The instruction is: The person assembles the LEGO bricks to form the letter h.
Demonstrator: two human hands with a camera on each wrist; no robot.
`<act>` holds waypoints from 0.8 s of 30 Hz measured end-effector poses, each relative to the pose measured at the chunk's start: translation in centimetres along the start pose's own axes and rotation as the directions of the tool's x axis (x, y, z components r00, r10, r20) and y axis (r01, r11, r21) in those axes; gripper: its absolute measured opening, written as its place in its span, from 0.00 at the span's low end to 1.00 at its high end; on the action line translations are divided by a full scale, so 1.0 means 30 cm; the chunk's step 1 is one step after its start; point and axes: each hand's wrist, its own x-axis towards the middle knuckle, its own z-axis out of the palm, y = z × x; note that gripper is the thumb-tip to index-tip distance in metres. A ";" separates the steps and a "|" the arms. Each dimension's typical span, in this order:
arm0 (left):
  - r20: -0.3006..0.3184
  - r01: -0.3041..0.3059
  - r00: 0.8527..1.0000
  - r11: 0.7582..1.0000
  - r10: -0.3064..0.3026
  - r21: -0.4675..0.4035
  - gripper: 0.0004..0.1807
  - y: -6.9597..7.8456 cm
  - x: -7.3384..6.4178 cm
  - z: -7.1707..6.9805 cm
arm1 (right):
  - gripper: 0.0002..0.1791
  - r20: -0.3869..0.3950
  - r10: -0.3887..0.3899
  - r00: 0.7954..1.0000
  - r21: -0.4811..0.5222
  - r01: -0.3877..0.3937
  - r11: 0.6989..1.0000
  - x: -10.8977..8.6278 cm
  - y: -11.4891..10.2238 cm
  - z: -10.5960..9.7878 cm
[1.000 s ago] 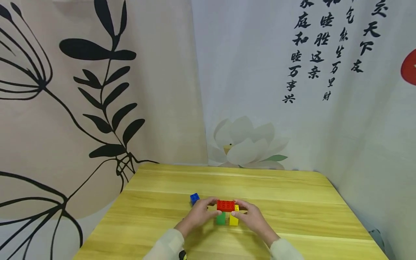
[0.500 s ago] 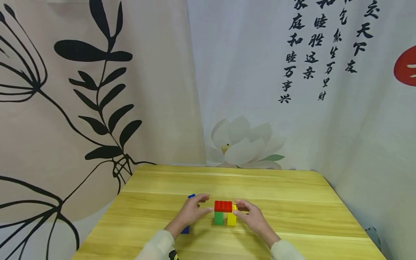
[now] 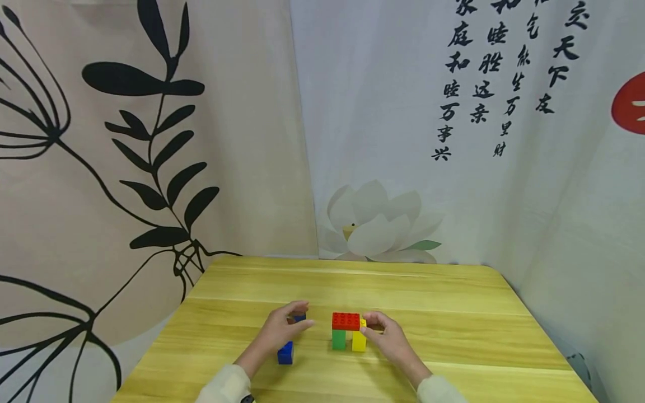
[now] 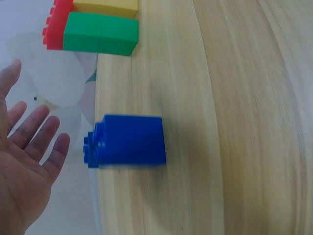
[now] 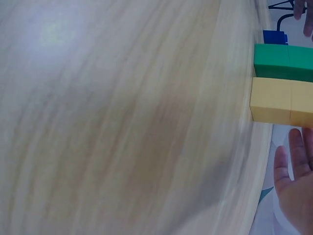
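Note:
In the head view, a red toy brick bridges a green brick stack and a yellow brick stack. My right hand is at the right end, thumb in front and fingers behind the top of the yellow stack, pinching it lightly. My left hand holds nothing; its fingers spread above and between two blue bricks, a near one and a far one partly hidden by the fingers. The left wrist view shows a blue brick upright, apart from the left palm.
A wooden table carries the bricks, its far edge against a patterned curtain. In the right wrist view, the green stack and yellow stack stand side by side.
My left hand has let go of the red brick's left end and moved left toward the blue bricks, uncovering the near one. My right hand has stayed by the yellow stack.

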 end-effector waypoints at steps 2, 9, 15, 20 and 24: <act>-0.008 0.015 1.000 1.000 -0.015 -0.006 0.32 -0.008 -0.010 -0.015 | 0.19 -0.004 0.007 1.000 0.002 -0.007 1.000 -0.001 0.002 0.000; -0.047 0.029 0.999 0.999 -0.027 0.034 0.30 -0.039 -0.049 -0.057 | 0.17 -0.006 0.002 1.000 -0.010 -0.002 1.000 -0.002 0.005 -0.003; -0.060 0.048 0.997 0.996 -0.044 0.073 0.29 -0.083 -0.064 -0.077 | 0.18 -0.008 -0.014 1.000 -0.026 0.014 1.000 -0.001 0.011 -0.009; -0.005 0.080 0.997 0.995 -0.080 0.061 0.31 -0.118 -0.094 -0.105 | 0.19 -0.003 -0.046 0.999 -0.031 0.046 0.998 0.005 0.026 -0.006; 0.034 0.105 0.994 0.993 -0.107 0.050 0.30 -0.139 -0.119 -0.123 | 0.19 -0.006 -0.043 0.999 -0.039 0.043 0.998 0.004 0.030 -0.003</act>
